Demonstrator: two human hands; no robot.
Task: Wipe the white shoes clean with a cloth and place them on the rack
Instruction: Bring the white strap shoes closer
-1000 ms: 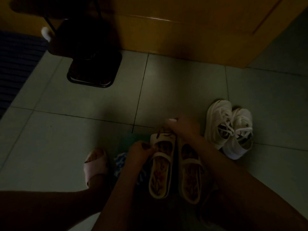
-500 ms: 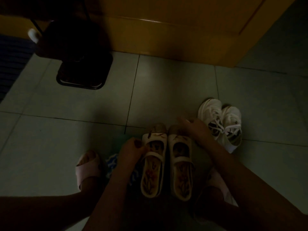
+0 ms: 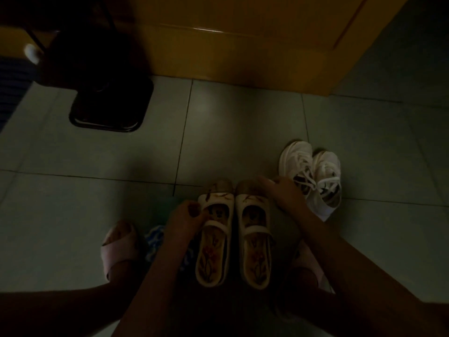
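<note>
White strap shoes [image 3: 213, 254] on the floor [image 3: 109, 190] between the grips, long axes parallel, toes pointing away from the person. Left grip [image 3: 187, 217] pinches one rim; right grip [image 3: 284, 193] clasps the other toe, where earlier it lay across both toes.

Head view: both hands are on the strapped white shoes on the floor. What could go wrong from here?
1. The cloth lies on the floor beside the left hand, held by neither of the hands, so the strapped shoes may get racked unwiped.
2. The white sneakers stand close beside the right hand; lifting could knock them.
3. The light is dim, so dirt may be missed.
</note>
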